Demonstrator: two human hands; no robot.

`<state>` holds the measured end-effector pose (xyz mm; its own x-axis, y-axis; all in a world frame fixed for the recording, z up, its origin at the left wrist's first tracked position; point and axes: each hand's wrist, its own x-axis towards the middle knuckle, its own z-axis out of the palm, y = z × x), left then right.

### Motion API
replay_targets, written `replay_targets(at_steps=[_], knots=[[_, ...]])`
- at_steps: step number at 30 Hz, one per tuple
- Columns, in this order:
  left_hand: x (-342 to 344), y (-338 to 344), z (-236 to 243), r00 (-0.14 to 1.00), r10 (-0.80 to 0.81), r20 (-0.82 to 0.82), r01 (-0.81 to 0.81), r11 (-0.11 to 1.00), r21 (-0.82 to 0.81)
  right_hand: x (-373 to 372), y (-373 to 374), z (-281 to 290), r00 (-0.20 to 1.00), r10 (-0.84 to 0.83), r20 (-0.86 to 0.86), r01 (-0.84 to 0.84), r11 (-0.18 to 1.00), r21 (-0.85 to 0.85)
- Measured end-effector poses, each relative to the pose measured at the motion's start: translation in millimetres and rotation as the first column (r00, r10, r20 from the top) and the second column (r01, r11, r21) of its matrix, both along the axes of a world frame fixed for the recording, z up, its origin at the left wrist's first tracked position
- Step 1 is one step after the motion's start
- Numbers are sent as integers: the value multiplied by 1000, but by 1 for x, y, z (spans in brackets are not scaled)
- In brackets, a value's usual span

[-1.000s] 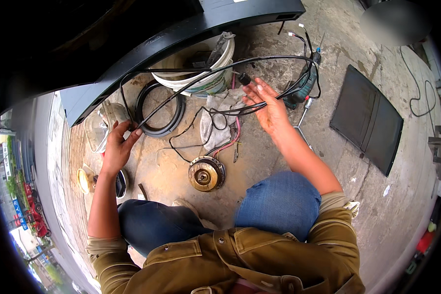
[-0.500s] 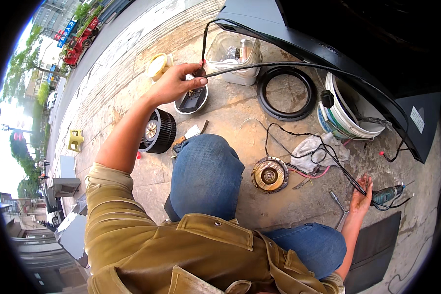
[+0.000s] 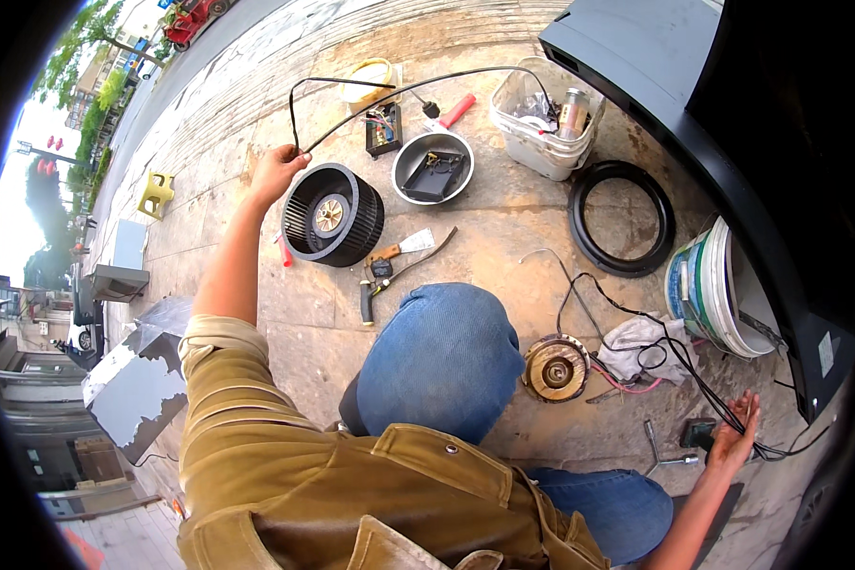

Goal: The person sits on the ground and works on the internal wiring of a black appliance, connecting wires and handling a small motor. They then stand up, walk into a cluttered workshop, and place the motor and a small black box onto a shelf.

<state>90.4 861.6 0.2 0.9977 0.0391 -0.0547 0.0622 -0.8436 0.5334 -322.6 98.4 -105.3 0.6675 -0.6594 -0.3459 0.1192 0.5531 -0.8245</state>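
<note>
Head; left fingers [image 3: 284, 160] pinch black cable [image 3: 465, 73]; right fingers [image 3: 751, 410] part-open, grip on wires [image 3: 700, 381] unclear

stretches the left arm [image 3: 228, 261] far out toward the roadside edge of the pavement [image 3: 299, 356], only slightly bent at the elbow, bare along the forearm. pinches with thumb and fingers of the left hand [image 3: 277, 171]. extends the right arm [image 3: 697, 515] away from that edge, holding the right hand [image 3: 734, 433] well apart from the left, loosely opened, with palm showing and fingers pointing away from the body.
</note>
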Motion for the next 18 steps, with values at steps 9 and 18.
replay_targets(at_steps=[9,18], knots=[[23,58,-29,921,389,16,-376,899,-225,53,43,60,989,10,-145,-22,997,-79],[111,187,9,384,557,736,-830,558,11,84,50,44,999,46,3,-46,999,-17]])
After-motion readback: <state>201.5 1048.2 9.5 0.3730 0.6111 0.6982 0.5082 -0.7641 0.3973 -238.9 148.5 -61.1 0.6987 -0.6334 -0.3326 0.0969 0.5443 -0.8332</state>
